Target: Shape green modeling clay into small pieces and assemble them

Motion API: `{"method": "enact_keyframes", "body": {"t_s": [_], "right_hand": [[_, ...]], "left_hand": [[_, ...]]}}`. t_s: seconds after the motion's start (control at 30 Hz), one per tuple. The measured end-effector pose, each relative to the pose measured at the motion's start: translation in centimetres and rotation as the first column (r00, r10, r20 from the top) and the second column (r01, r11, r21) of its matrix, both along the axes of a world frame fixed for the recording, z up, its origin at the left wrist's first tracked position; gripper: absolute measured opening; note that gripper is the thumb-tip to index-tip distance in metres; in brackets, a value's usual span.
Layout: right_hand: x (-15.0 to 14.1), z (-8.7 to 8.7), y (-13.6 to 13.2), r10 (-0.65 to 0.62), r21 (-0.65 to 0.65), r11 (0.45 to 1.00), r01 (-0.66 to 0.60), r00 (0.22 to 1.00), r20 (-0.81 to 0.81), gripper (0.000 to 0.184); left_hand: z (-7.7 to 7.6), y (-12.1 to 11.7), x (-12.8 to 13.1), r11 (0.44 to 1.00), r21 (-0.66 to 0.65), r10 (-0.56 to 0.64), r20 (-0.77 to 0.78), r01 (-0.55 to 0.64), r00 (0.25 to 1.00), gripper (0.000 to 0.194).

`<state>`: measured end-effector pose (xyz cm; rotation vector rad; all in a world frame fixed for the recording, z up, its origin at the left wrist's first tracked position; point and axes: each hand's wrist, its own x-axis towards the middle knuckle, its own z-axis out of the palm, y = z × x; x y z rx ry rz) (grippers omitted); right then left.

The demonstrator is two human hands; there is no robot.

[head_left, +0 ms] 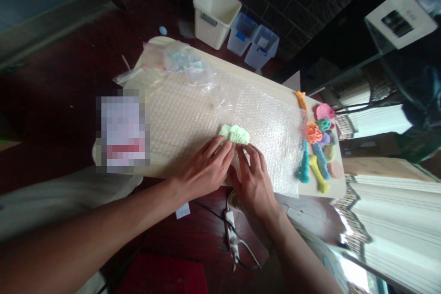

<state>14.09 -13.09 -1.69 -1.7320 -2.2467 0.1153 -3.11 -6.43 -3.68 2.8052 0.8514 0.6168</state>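
A light green bumpy toy (237, 135) with a scalloped edge lies on the bubble wrap (193, 110) near the table's front edge. My left hand (208, 165) has its bent fingers at the toy's near left side. At the near right side, the curled fingers of my right hand (254, 175) press against it. Both hands are closed around the toy's near edge, and their thumbs are close together below it. The fingers hide part of that edge.
Several colourful toys, among them a yellow bone (319, 175) and an orange rope ball (313, 133), are at the table's right end. Clear plastic bags (198, 71) cover the far left. A white bin (215, 18) stands beyond; a power strip (232, 234) lies below.
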Motion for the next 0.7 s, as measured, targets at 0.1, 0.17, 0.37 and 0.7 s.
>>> {"method": "enact_keyframes", "body": {"t_s": [0.1, 0.17, 0.37, 0.7], "right_hand": [[0.0, 0.1, -0.1, 0.006, -0.009, 1.000, -0.006, 1.000, -0.006, 0.064], [0.2, 0.2, -0.1, -0.005, -0.012, 1.000, 0.005, 1.000, -0.014, 0.063], [1.6, 0.3, 0.8, -0.023, 0.008, 1.000, 0.023, 0.999, -0.044, 0.064], [2.3, 0.0, 1.1, 0.053, -0.096, 0.994, -0.052, 0.999, 0.006, 0.075]], "left_hand": [[0.3, 0.1, -0.1, 1.000, 0.014, -0.013, -0.001, 0.013, 1.000, 0.047], [0.6, 0.3, -0.1, 0.999, 0.015, -0.030, 0.005, 0.030, 1.000, 0.045], [0.3, 2.2, -0.1, 0.998, 0.018, -0.054, 0.087, 0.052, 0.995, 0.049], [-0.3, 2.8, -0.3, 0.995, 0.007, -0.099, 0.079, 0.099, 0.992, 0.053]]}}
